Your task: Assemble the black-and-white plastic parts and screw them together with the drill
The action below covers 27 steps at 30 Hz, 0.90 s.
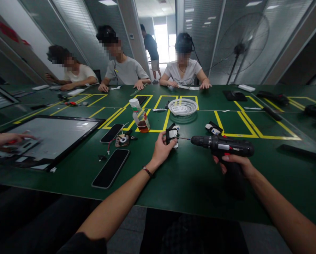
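My right hand (pixel 236 164) grips a black cordless drill (pixel 218 145) by its handle. The long thin bit points left, and its tip reaches a small black part with white patches (pixel 171 134). That part is held upright on the table between the fingers and thumb of my left hand (pixel 163 148). Whether the tip touches the part or sits in a hole, I cannot make out. A similar black and white piece (pixel 213 128) lies beyond the drill's chuck.
A white plastic basket (pixel 183 107) and a bottle of brown liquid (pixel 140 116) stand beyond my left hand. Two phones, one nearer (pixel 111 167), and a small motor-like part (pixel 123 140) lie left. A co-worker's hand (pixel 12 139) is over a large panel (pixel 67 123). Several people sit opposite.
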{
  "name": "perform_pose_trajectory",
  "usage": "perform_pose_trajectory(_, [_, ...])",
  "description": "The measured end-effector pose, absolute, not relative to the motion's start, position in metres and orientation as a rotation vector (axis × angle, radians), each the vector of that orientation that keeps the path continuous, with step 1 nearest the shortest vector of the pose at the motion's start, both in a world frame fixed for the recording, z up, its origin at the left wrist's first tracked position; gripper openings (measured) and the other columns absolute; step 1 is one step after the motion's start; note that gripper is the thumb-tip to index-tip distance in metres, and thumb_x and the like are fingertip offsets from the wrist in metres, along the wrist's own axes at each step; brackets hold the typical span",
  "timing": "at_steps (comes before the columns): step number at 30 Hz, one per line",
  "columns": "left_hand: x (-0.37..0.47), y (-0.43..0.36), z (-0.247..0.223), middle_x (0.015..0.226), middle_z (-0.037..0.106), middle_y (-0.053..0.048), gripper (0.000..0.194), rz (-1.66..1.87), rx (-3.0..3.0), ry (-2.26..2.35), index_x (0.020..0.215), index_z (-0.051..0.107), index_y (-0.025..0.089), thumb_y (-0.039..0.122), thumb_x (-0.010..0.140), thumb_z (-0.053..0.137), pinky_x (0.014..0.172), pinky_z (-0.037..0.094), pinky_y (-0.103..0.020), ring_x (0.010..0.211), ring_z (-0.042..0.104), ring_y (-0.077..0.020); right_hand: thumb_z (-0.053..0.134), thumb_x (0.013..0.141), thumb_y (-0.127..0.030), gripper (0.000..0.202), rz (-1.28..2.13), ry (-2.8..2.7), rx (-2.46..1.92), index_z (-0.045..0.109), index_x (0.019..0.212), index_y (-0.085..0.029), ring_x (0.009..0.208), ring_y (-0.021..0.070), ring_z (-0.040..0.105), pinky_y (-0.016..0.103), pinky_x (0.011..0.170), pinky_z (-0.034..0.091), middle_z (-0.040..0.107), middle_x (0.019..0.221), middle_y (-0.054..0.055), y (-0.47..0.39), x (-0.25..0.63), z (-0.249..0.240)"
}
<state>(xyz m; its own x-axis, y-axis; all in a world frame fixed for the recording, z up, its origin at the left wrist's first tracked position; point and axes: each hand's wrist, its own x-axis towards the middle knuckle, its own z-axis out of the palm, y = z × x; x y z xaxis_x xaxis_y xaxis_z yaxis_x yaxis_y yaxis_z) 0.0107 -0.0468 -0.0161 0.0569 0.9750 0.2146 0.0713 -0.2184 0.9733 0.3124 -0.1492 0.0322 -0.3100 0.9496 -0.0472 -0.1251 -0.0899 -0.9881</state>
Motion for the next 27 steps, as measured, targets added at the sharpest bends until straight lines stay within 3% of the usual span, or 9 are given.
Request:
perform_pose_trajectory(13, [0.01, -0.046, -0.017, 0.111, 0.072, -0.012, 0.056, 1.303, 1.504, 1.139, 0.126, 0.049, 0.017, 0.039, 0.081, 0.072, 0.083, 0.058, -0.038, 0.095, 0.071, -0.0235, 0.064, 0.083, -0.028, 0.024, 1.58, -1.28, -0.982, 0.072, 0.099, -0.012, 0.054, 0.0161, 0.062, 0.029, 0.05, 0.053, 0.071, 0.088, 0.01, -0.146, 0.317, 0.017])
perform_pose_trajectory(21, [0.003, -0.054, 0.001, 0.112, 0.07, -0.011, 0.07, 1.248, 1.833, 1.595, 0.136, 0.047, 0.021, 0.041, 0.075, 0.076, 0.087, 0.054, -0.039, 0.098, 0.069, -0.0258, 0.063, 0.083, -0.028, 0.021, 1.577, -1.312, -1.003, 0.072, 0.094, -0.012, 0.053, 0.0157, 0.061, 0.028, 0.05, 0.052, 0.07, 0.081, 0.009, -0.146, 0.316, 0.021])
perform_pose_trajectory(27, [-0.001, -0.058, 0.01, 0.12, 0.067, -0.008, 0.069, 1.198, 2.028, 1.692, 0.137, 0.045, 0.025, 0.044, 0.078, 0.073, 0.09, 0.053, -0.038, 0.104, 0.067, -0.0273, 0.063, 0.083, -0.029, 0.021, 1.559, -1.341, -0.999, 0.072, 0.091, -0.011, 0.053, 0.0152, 0.061, 0.028, 0.05, 0.051, 0.069, 0.08, 0.008, -0.147, 0.313, 0.026])
